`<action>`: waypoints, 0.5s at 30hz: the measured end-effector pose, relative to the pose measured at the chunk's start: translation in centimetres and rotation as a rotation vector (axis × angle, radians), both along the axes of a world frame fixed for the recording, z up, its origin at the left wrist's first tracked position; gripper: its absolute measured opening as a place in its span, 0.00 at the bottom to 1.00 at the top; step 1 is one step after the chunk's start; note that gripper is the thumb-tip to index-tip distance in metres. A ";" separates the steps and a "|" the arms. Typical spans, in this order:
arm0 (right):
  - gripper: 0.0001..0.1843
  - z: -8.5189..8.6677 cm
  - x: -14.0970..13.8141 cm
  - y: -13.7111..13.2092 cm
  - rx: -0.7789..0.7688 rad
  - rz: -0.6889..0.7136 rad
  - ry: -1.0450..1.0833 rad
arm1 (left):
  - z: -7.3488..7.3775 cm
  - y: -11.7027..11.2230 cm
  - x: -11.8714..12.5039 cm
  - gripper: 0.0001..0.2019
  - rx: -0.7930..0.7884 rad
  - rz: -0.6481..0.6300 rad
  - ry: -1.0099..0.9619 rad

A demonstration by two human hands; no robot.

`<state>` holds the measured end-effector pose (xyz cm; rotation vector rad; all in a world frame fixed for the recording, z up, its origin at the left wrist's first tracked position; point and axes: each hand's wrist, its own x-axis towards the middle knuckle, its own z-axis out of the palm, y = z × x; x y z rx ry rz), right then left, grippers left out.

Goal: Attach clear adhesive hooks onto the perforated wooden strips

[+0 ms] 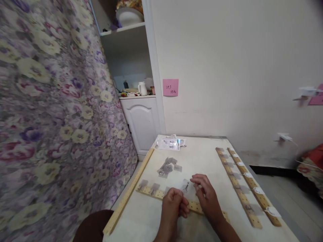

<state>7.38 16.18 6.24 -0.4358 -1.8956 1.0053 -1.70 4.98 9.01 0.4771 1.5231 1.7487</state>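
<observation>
My left hand (174, 203) is curled closed over a perforated wooden strip (156, 193) that lies across the near part of the white table (199, 158). My right hand (205, 193) sits just right of it, fingers pinched on a small clear plastic bag (185, 185) with a dark metal part inside. Two more small bags rest on the strip's left end. What the left fingers hold is hidden.
A pile of small clear bags (168, 167) lies mid-table, with packets (169, 143) at the far edge. Two perforated strips (248, 188) with bags run along the right side. A long plain wooden strip (131, 190) lines the left edge. Floral fabric hangs at left, with a white cabinet behind.
</observation>
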 end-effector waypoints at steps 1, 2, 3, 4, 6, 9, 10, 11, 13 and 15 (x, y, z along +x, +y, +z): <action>0.12 0.0 -0.1 0.0 -0.014 0.018 -0.007 | -0.2 0.1 0.0 0.12 -0.009 -0.008 0.019; 0.12 0.1 -0.1 0.0 -0.023 0.033 -0.012 | -0.3 0.1 0.0 0.12 -0.015 -0.018 0.035; 0.13 0.2 -0.1 0.0 -0.030 0.044 -0.016 | -0.5 0.2 0.0 0.12 -0.018 -0.025 0.047; 0.13 0.3 0.0 -0.1 -0.039 0.052 -0.019 | -0.6 0.2 0.0 0.12 -0.019 -0.029 0.053; 0.13 0.6 0.2 -0.2 -0.064 0.083 -0.018 | -0.6 0.3 0.0 0.12 -0.014 -0.026 0.055; 0.15 1.2 0.5 -0.4 -0.108 0.140 0.005 | -0.5 0.3 0.0 0.12 0.003 -0.010 0.046; 0.15 1.4 0.6 -0.4 -0.125 0.134 0.020 | -0.4 0.3 0.0 0.12 0.009 -0.009 0.040; 0.14 1.6 0.6 -0.3 -0.147 0.112 0.031 | -0.4 0.3 0.0 0.12 0.010 -0.011 0.032; 0.11 1.8 0.7 0.0 -0.223 0.055 0.005 | -0.4 0.3 0.1 0.12 0.009 -0.018 0.010; 0.13 1.7 0.7 0.6 -0.327 0.055 -0.074 | -0.6 0.4 0.4 0.12 -0.002 -0.029 -0.019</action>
